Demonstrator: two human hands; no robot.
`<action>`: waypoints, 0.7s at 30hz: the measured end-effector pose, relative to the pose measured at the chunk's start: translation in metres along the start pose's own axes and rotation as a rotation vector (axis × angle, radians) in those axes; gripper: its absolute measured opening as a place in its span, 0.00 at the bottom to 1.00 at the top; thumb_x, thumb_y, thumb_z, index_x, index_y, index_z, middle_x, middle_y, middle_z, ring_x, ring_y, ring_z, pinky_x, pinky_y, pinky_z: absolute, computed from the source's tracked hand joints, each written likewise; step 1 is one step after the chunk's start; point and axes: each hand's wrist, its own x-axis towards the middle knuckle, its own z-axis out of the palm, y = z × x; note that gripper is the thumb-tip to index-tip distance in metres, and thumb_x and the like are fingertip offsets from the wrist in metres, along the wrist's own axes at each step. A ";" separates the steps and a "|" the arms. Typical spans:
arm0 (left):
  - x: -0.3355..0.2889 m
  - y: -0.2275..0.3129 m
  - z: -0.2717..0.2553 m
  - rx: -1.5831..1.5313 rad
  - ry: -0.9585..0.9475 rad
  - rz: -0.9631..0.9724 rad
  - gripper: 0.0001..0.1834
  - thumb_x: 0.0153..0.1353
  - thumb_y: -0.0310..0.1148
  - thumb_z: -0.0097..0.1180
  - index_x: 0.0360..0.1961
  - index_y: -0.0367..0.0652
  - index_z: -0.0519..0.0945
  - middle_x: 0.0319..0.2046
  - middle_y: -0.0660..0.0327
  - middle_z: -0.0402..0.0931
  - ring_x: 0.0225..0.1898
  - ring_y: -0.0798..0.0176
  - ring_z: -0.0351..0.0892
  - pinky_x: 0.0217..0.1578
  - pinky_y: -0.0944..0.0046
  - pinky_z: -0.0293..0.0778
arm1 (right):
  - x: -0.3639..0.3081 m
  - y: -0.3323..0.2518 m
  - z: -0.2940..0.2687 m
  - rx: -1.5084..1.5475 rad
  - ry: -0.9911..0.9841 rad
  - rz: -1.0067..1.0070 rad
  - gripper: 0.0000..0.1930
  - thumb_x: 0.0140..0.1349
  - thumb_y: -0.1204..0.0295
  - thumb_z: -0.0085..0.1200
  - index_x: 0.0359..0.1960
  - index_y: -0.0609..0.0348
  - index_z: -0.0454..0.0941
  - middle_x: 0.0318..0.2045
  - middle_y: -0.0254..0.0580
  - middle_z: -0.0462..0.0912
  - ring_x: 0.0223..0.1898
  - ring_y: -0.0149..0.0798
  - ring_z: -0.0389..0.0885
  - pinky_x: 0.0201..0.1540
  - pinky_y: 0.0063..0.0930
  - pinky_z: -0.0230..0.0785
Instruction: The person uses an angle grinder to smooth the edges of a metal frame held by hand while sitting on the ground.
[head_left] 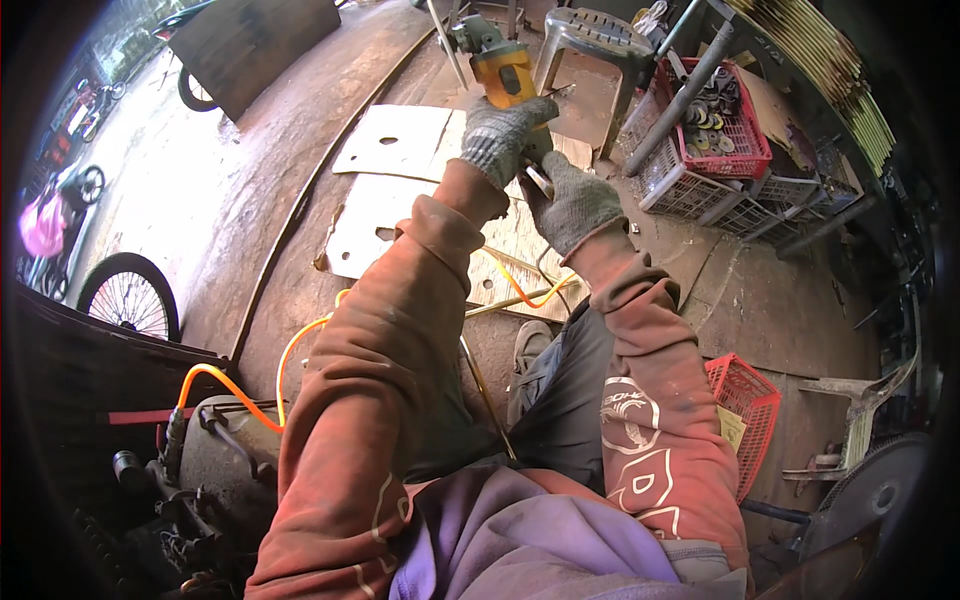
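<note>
A yellow and grey angle grinder is held up in front of me, its metal head pointing away and to the left. My left hand, in a grey knit glove, is closed around the grinder's body. Close below it, my right hand, gloved too, is closed near the tool's rear end. A small shiny metal piece shows at its fingers; its kind is unclear. Beneath both hands lie pale flat sheets with holes cut in them.
An orange hose curves across the floor at left, beside dark machinery. A metal stool stands ahead. At right are a red crate of discs and parts, grey crates, a red basket and a large dark disc.
</note>
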 end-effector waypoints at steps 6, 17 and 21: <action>0.005 -0.004 -0.001 -0.022 0.003 0.020 0.25 0.57 0.40 0.78 0.49 0.36 0.83 0.34 0.58 0.84 0.31 0.61 0.86 0.33 0.60 0.83 | 0.001 0.003 -0.009 0.011 0.076 0.065 0.12 0.66 0.59 0.66 0.46 0.47 0.83 0.32 0.56 0.87 0.37 0.65 0.86 0.39 0.57 0.78; 0.007 -0.005 0.000 -0.039 0.017 -0.012 0.23 0.56 0.36 0.79 0.48 0.36 0.83 0.34 0.58 0.84 0.31 0.59 0.86 0.33 0.60 0.84 | 0.001 -0.001 -0.003 -0.018 -0.004 0.035 0.14 0.71 0.55 0.61 0.46 0.51 0.80 0.33 0.55 0.89 0.37 0.66 0.89 0.40 0.58 0.80; 0.007 -0.005 -0.001 -0.024 0.011 -0.005 0.23 0.57 0.36 0.78 0.48 0.36 0.83 0.35 0.57 0.85 0.30 0.59 0.86 0.32 0.61 0.83 | 0.003 -0.001 -0.005 -0.010 0.016 0.041 0.15 0.71 0.54 0.61 0.46 0.49 0.81 0.33 0.55 0.89 0.37 0.65 0.89 0.40 0.58 0.80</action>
